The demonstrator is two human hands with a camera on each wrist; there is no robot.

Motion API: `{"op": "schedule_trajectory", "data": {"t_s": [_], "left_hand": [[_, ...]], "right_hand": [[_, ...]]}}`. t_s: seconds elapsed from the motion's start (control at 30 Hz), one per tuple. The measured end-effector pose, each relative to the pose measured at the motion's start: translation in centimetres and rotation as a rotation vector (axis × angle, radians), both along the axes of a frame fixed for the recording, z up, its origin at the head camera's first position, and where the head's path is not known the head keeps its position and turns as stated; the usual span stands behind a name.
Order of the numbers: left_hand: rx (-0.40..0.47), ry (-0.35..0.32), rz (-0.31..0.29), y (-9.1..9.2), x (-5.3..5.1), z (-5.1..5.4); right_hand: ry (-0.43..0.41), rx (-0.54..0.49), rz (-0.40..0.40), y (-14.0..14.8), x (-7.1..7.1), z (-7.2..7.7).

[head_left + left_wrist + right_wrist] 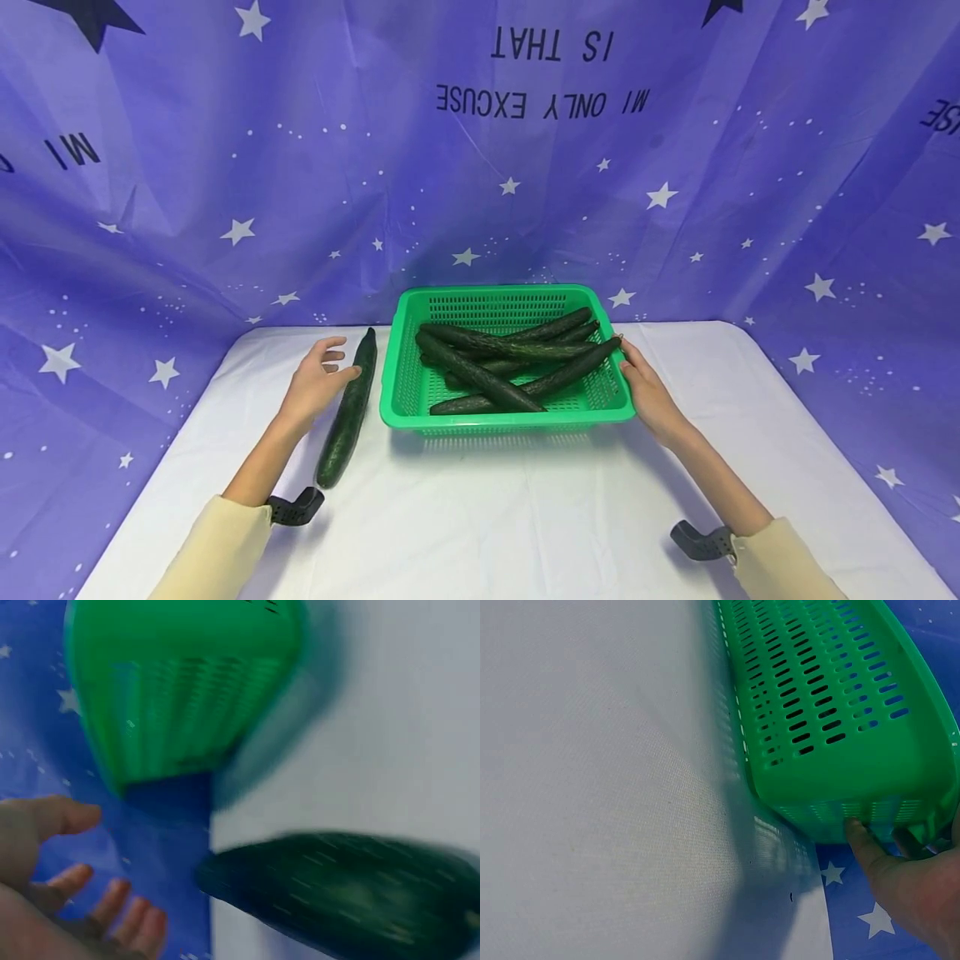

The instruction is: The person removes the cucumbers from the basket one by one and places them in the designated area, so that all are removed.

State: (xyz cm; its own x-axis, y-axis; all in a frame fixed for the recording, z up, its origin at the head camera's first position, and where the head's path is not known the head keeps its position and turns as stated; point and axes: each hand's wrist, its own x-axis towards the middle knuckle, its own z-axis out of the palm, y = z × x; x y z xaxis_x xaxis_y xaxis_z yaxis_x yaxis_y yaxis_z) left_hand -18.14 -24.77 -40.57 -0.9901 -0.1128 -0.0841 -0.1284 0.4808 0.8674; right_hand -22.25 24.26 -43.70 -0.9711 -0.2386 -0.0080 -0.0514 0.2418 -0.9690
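Observation:
My left hand, fingers spread and loosely bent, hovers beside a single dark green cucumber on the table. In the left wrist view, a gap shows between the hand and the blurred cucumber. A green plastic basket stands to the right of it, holding several cucumbers that lie crossed over each other. My right hand grips the basket's right rim, close to the tip of one cucumber. In the right wrist view, a finger presses the basket's outer wall; the thumb is hidden.
A white cloth covers the table. Behind it and at both sides hangs a purple-blue curtain with stars and lettering. Dark camera mounts sit at both wrists.

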Motion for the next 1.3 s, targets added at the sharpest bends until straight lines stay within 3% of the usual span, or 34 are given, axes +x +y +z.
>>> {"op": "schedule_trajectory", "data": {"t_s": [0.2, 0.33, 0.5, 0.7, 1.17, 1.3], "left_hand": [[0.164, 0.201, -0.14, 2.7, -0.6, 1.8], [0.168, 0.261, -0.298, 5.2, -0.9, 2.3], [0.093, 0.239, -0.484, 7.6, -1.8, 2.2], [-0.009, 0.205, -0.627, 9.7, -3.1, 1.7], [-0.156, 0.129, -0.821, 12.3, -5.4, 0.2], [-0.22, 0.11, -0.835, 12.6, -5.5, 0.1]], "right_hand": [[-0.003, -0.017, 0.006, 0.1, 0.0, 0.0], [-0.002, -0.022, 0.012, 0.1, 0.0, -0.1], [0.001, -0.024, 0.017, 0.1, 0.0, -0.1], [0.009, -0.028, 0.024, 0.0, 0.0, -0.1], [0.018, 0.016, 0.006, 0.1, -0.2, -0.1], [0.01, 0.029, 0.004, 0.1, 0.0, 0.0]]}}
